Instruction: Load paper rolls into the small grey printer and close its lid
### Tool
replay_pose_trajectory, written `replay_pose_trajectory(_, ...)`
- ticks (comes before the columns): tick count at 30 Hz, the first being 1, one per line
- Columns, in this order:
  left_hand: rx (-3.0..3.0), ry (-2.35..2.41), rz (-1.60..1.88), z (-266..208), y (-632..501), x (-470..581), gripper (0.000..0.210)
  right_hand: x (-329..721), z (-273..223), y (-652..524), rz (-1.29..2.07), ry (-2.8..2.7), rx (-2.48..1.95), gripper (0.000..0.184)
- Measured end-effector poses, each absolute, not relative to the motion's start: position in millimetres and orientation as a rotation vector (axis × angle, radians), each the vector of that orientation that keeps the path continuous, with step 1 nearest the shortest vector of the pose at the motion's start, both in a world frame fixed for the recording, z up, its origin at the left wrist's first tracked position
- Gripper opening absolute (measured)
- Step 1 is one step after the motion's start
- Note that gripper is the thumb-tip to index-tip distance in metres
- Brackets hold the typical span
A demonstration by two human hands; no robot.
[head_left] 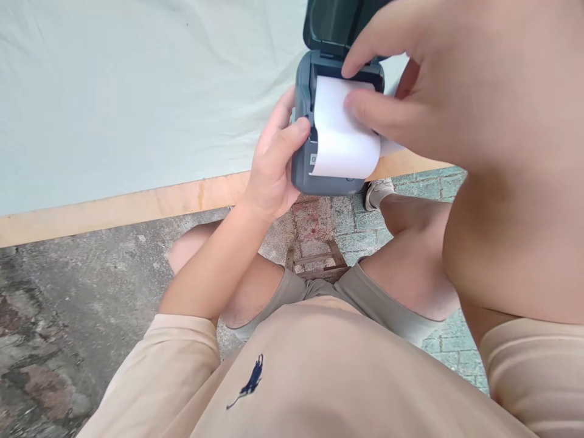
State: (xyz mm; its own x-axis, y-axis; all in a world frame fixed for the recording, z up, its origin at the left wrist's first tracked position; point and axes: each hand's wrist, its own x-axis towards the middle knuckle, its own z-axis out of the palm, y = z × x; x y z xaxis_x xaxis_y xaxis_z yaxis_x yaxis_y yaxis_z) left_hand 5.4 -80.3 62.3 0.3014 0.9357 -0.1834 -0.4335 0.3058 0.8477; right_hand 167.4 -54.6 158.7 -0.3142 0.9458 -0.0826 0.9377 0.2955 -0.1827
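Observation:
A small dark grey label printer (302, 164) is gripped in my left hand (276, 161), whose thumb presses on its left side. Its lid (328, 27) is swung up and away from me. White paper (344, 143) curls out of the printer's bay and hangs over the near end of the body. Above the bay is my right hand (406, 85), thumb and forefinger apart. The thumb tip touches or hovers just over the paper; I cannot tell which. The forefinger tip is at the bay's far edge. My right palm hides part of the printer's right side.
A table with a pale cloth (137, 103) and a wooden front edge (137, 210) lies ahead. Below are my bare knees, a wooden stool (319, 260), a shoe (379, 191) and paving (353, 222). Rough concrete (104, 274) is at left.

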Motion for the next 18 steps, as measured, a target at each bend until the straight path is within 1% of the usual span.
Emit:
replay_pose_trajectory(2, 0.805, 0.73, 1.058, 58.3, -79.4, 5.5, 0.033, 163.7, 160.8, -54.2, 0.284, -2.579, -1.898, 0.036)
replay_pose_trajectory(5, 0.821, 0.719, 1.063, 55.5, -78.6, 5.6, 0.041, 160.9, 159.6, -55.7, 0.282, -2.62, -1.906, 0.032)
replay_pose_trajectory(9, 0.832, 0.789, 1.024, 58.4, -79.4, 5.8, 0.039, 159.2, 155.6, -59.7, 0.19, -2.659, -1.972, 0.029)
replay_pose_trajectory(14, 0.878, 0.815, 1.047, 58.3, -81.0, 7.0, 0.042, 156.5, 149.6, -61.5, 0.011, -2.719, -2.046, 0.018)
replay_pose_trajectory(18, 0.883, 0.742, 1.071, 56.0, -80.6, 7.5, 0.04, 152.0, 144.8, -55.7, 0.043, -2.722, -2.108, 0.013)
